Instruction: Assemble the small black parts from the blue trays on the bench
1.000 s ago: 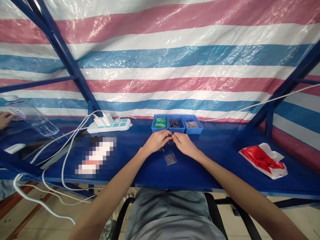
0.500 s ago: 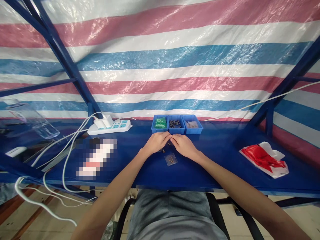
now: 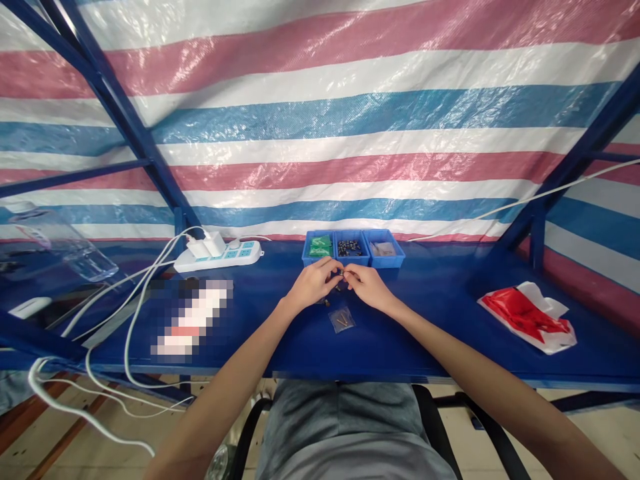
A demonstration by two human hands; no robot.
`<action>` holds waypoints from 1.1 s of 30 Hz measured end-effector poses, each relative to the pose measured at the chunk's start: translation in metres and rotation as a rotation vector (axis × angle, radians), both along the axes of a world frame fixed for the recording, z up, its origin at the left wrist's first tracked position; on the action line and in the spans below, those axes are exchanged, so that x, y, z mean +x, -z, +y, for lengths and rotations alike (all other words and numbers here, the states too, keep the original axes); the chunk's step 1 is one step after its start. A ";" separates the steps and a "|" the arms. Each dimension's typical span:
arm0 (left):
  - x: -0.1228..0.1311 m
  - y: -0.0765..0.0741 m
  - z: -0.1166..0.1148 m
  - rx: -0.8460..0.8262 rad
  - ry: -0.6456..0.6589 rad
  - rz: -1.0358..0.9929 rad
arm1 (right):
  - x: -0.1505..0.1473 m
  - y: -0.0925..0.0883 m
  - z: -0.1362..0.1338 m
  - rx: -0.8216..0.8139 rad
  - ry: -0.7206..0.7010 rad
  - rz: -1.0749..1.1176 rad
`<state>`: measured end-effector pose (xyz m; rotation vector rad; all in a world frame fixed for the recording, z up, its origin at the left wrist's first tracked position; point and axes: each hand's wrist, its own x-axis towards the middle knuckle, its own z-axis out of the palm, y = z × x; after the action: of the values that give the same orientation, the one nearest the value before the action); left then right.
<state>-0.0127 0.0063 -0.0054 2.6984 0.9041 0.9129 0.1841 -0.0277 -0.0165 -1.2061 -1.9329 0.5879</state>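
Above the worktop (image 3: 425,327), nearer its back edge than its front, the left hand (image 3: 314,283) and right hand (image 3: 369,287) pinch a small part (image 3: 342,272) in a fingertip grip, presumably because it is tiny. Blue bins (image 3: 391,263) stand by the back edge, apparently for easy reach.

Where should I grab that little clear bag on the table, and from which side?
Probably pinch the small clear bag by its near edge, coming from your side of the table. It lies flat, with slim metallic pieces near its middle, so the edge should be thinner to grip. Your left hand and right hand meet beyond it, so the near side looks easier.
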 end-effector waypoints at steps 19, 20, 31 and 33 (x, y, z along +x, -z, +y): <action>0.000 0.001 -0.001 -0.002 0.010 0.013 | 0.002 0.002 0.005 -0.233 -0.025 0.315; 0.000 0.001 -0.001 0.000 0.009 0.018 | 0.002 0.001 0.005 -0.228 -0.018 0.318; 0.000 -0.001 -0.003 -0.007 0.009 0.051 | 0.004 0.000 0.005 -0.235 -0.061 0.385; 0.000 -0.001 -0.003 -0.011 0.005 0.063 | 0.004 -0.002 0.004 -0.205 -0.051 0.350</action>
<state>-0.0125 0.0028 -0.0043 2.7333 0.9109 0.8235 0.1882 -0.0236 -0.0140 -1.0941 -1.6399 0.9750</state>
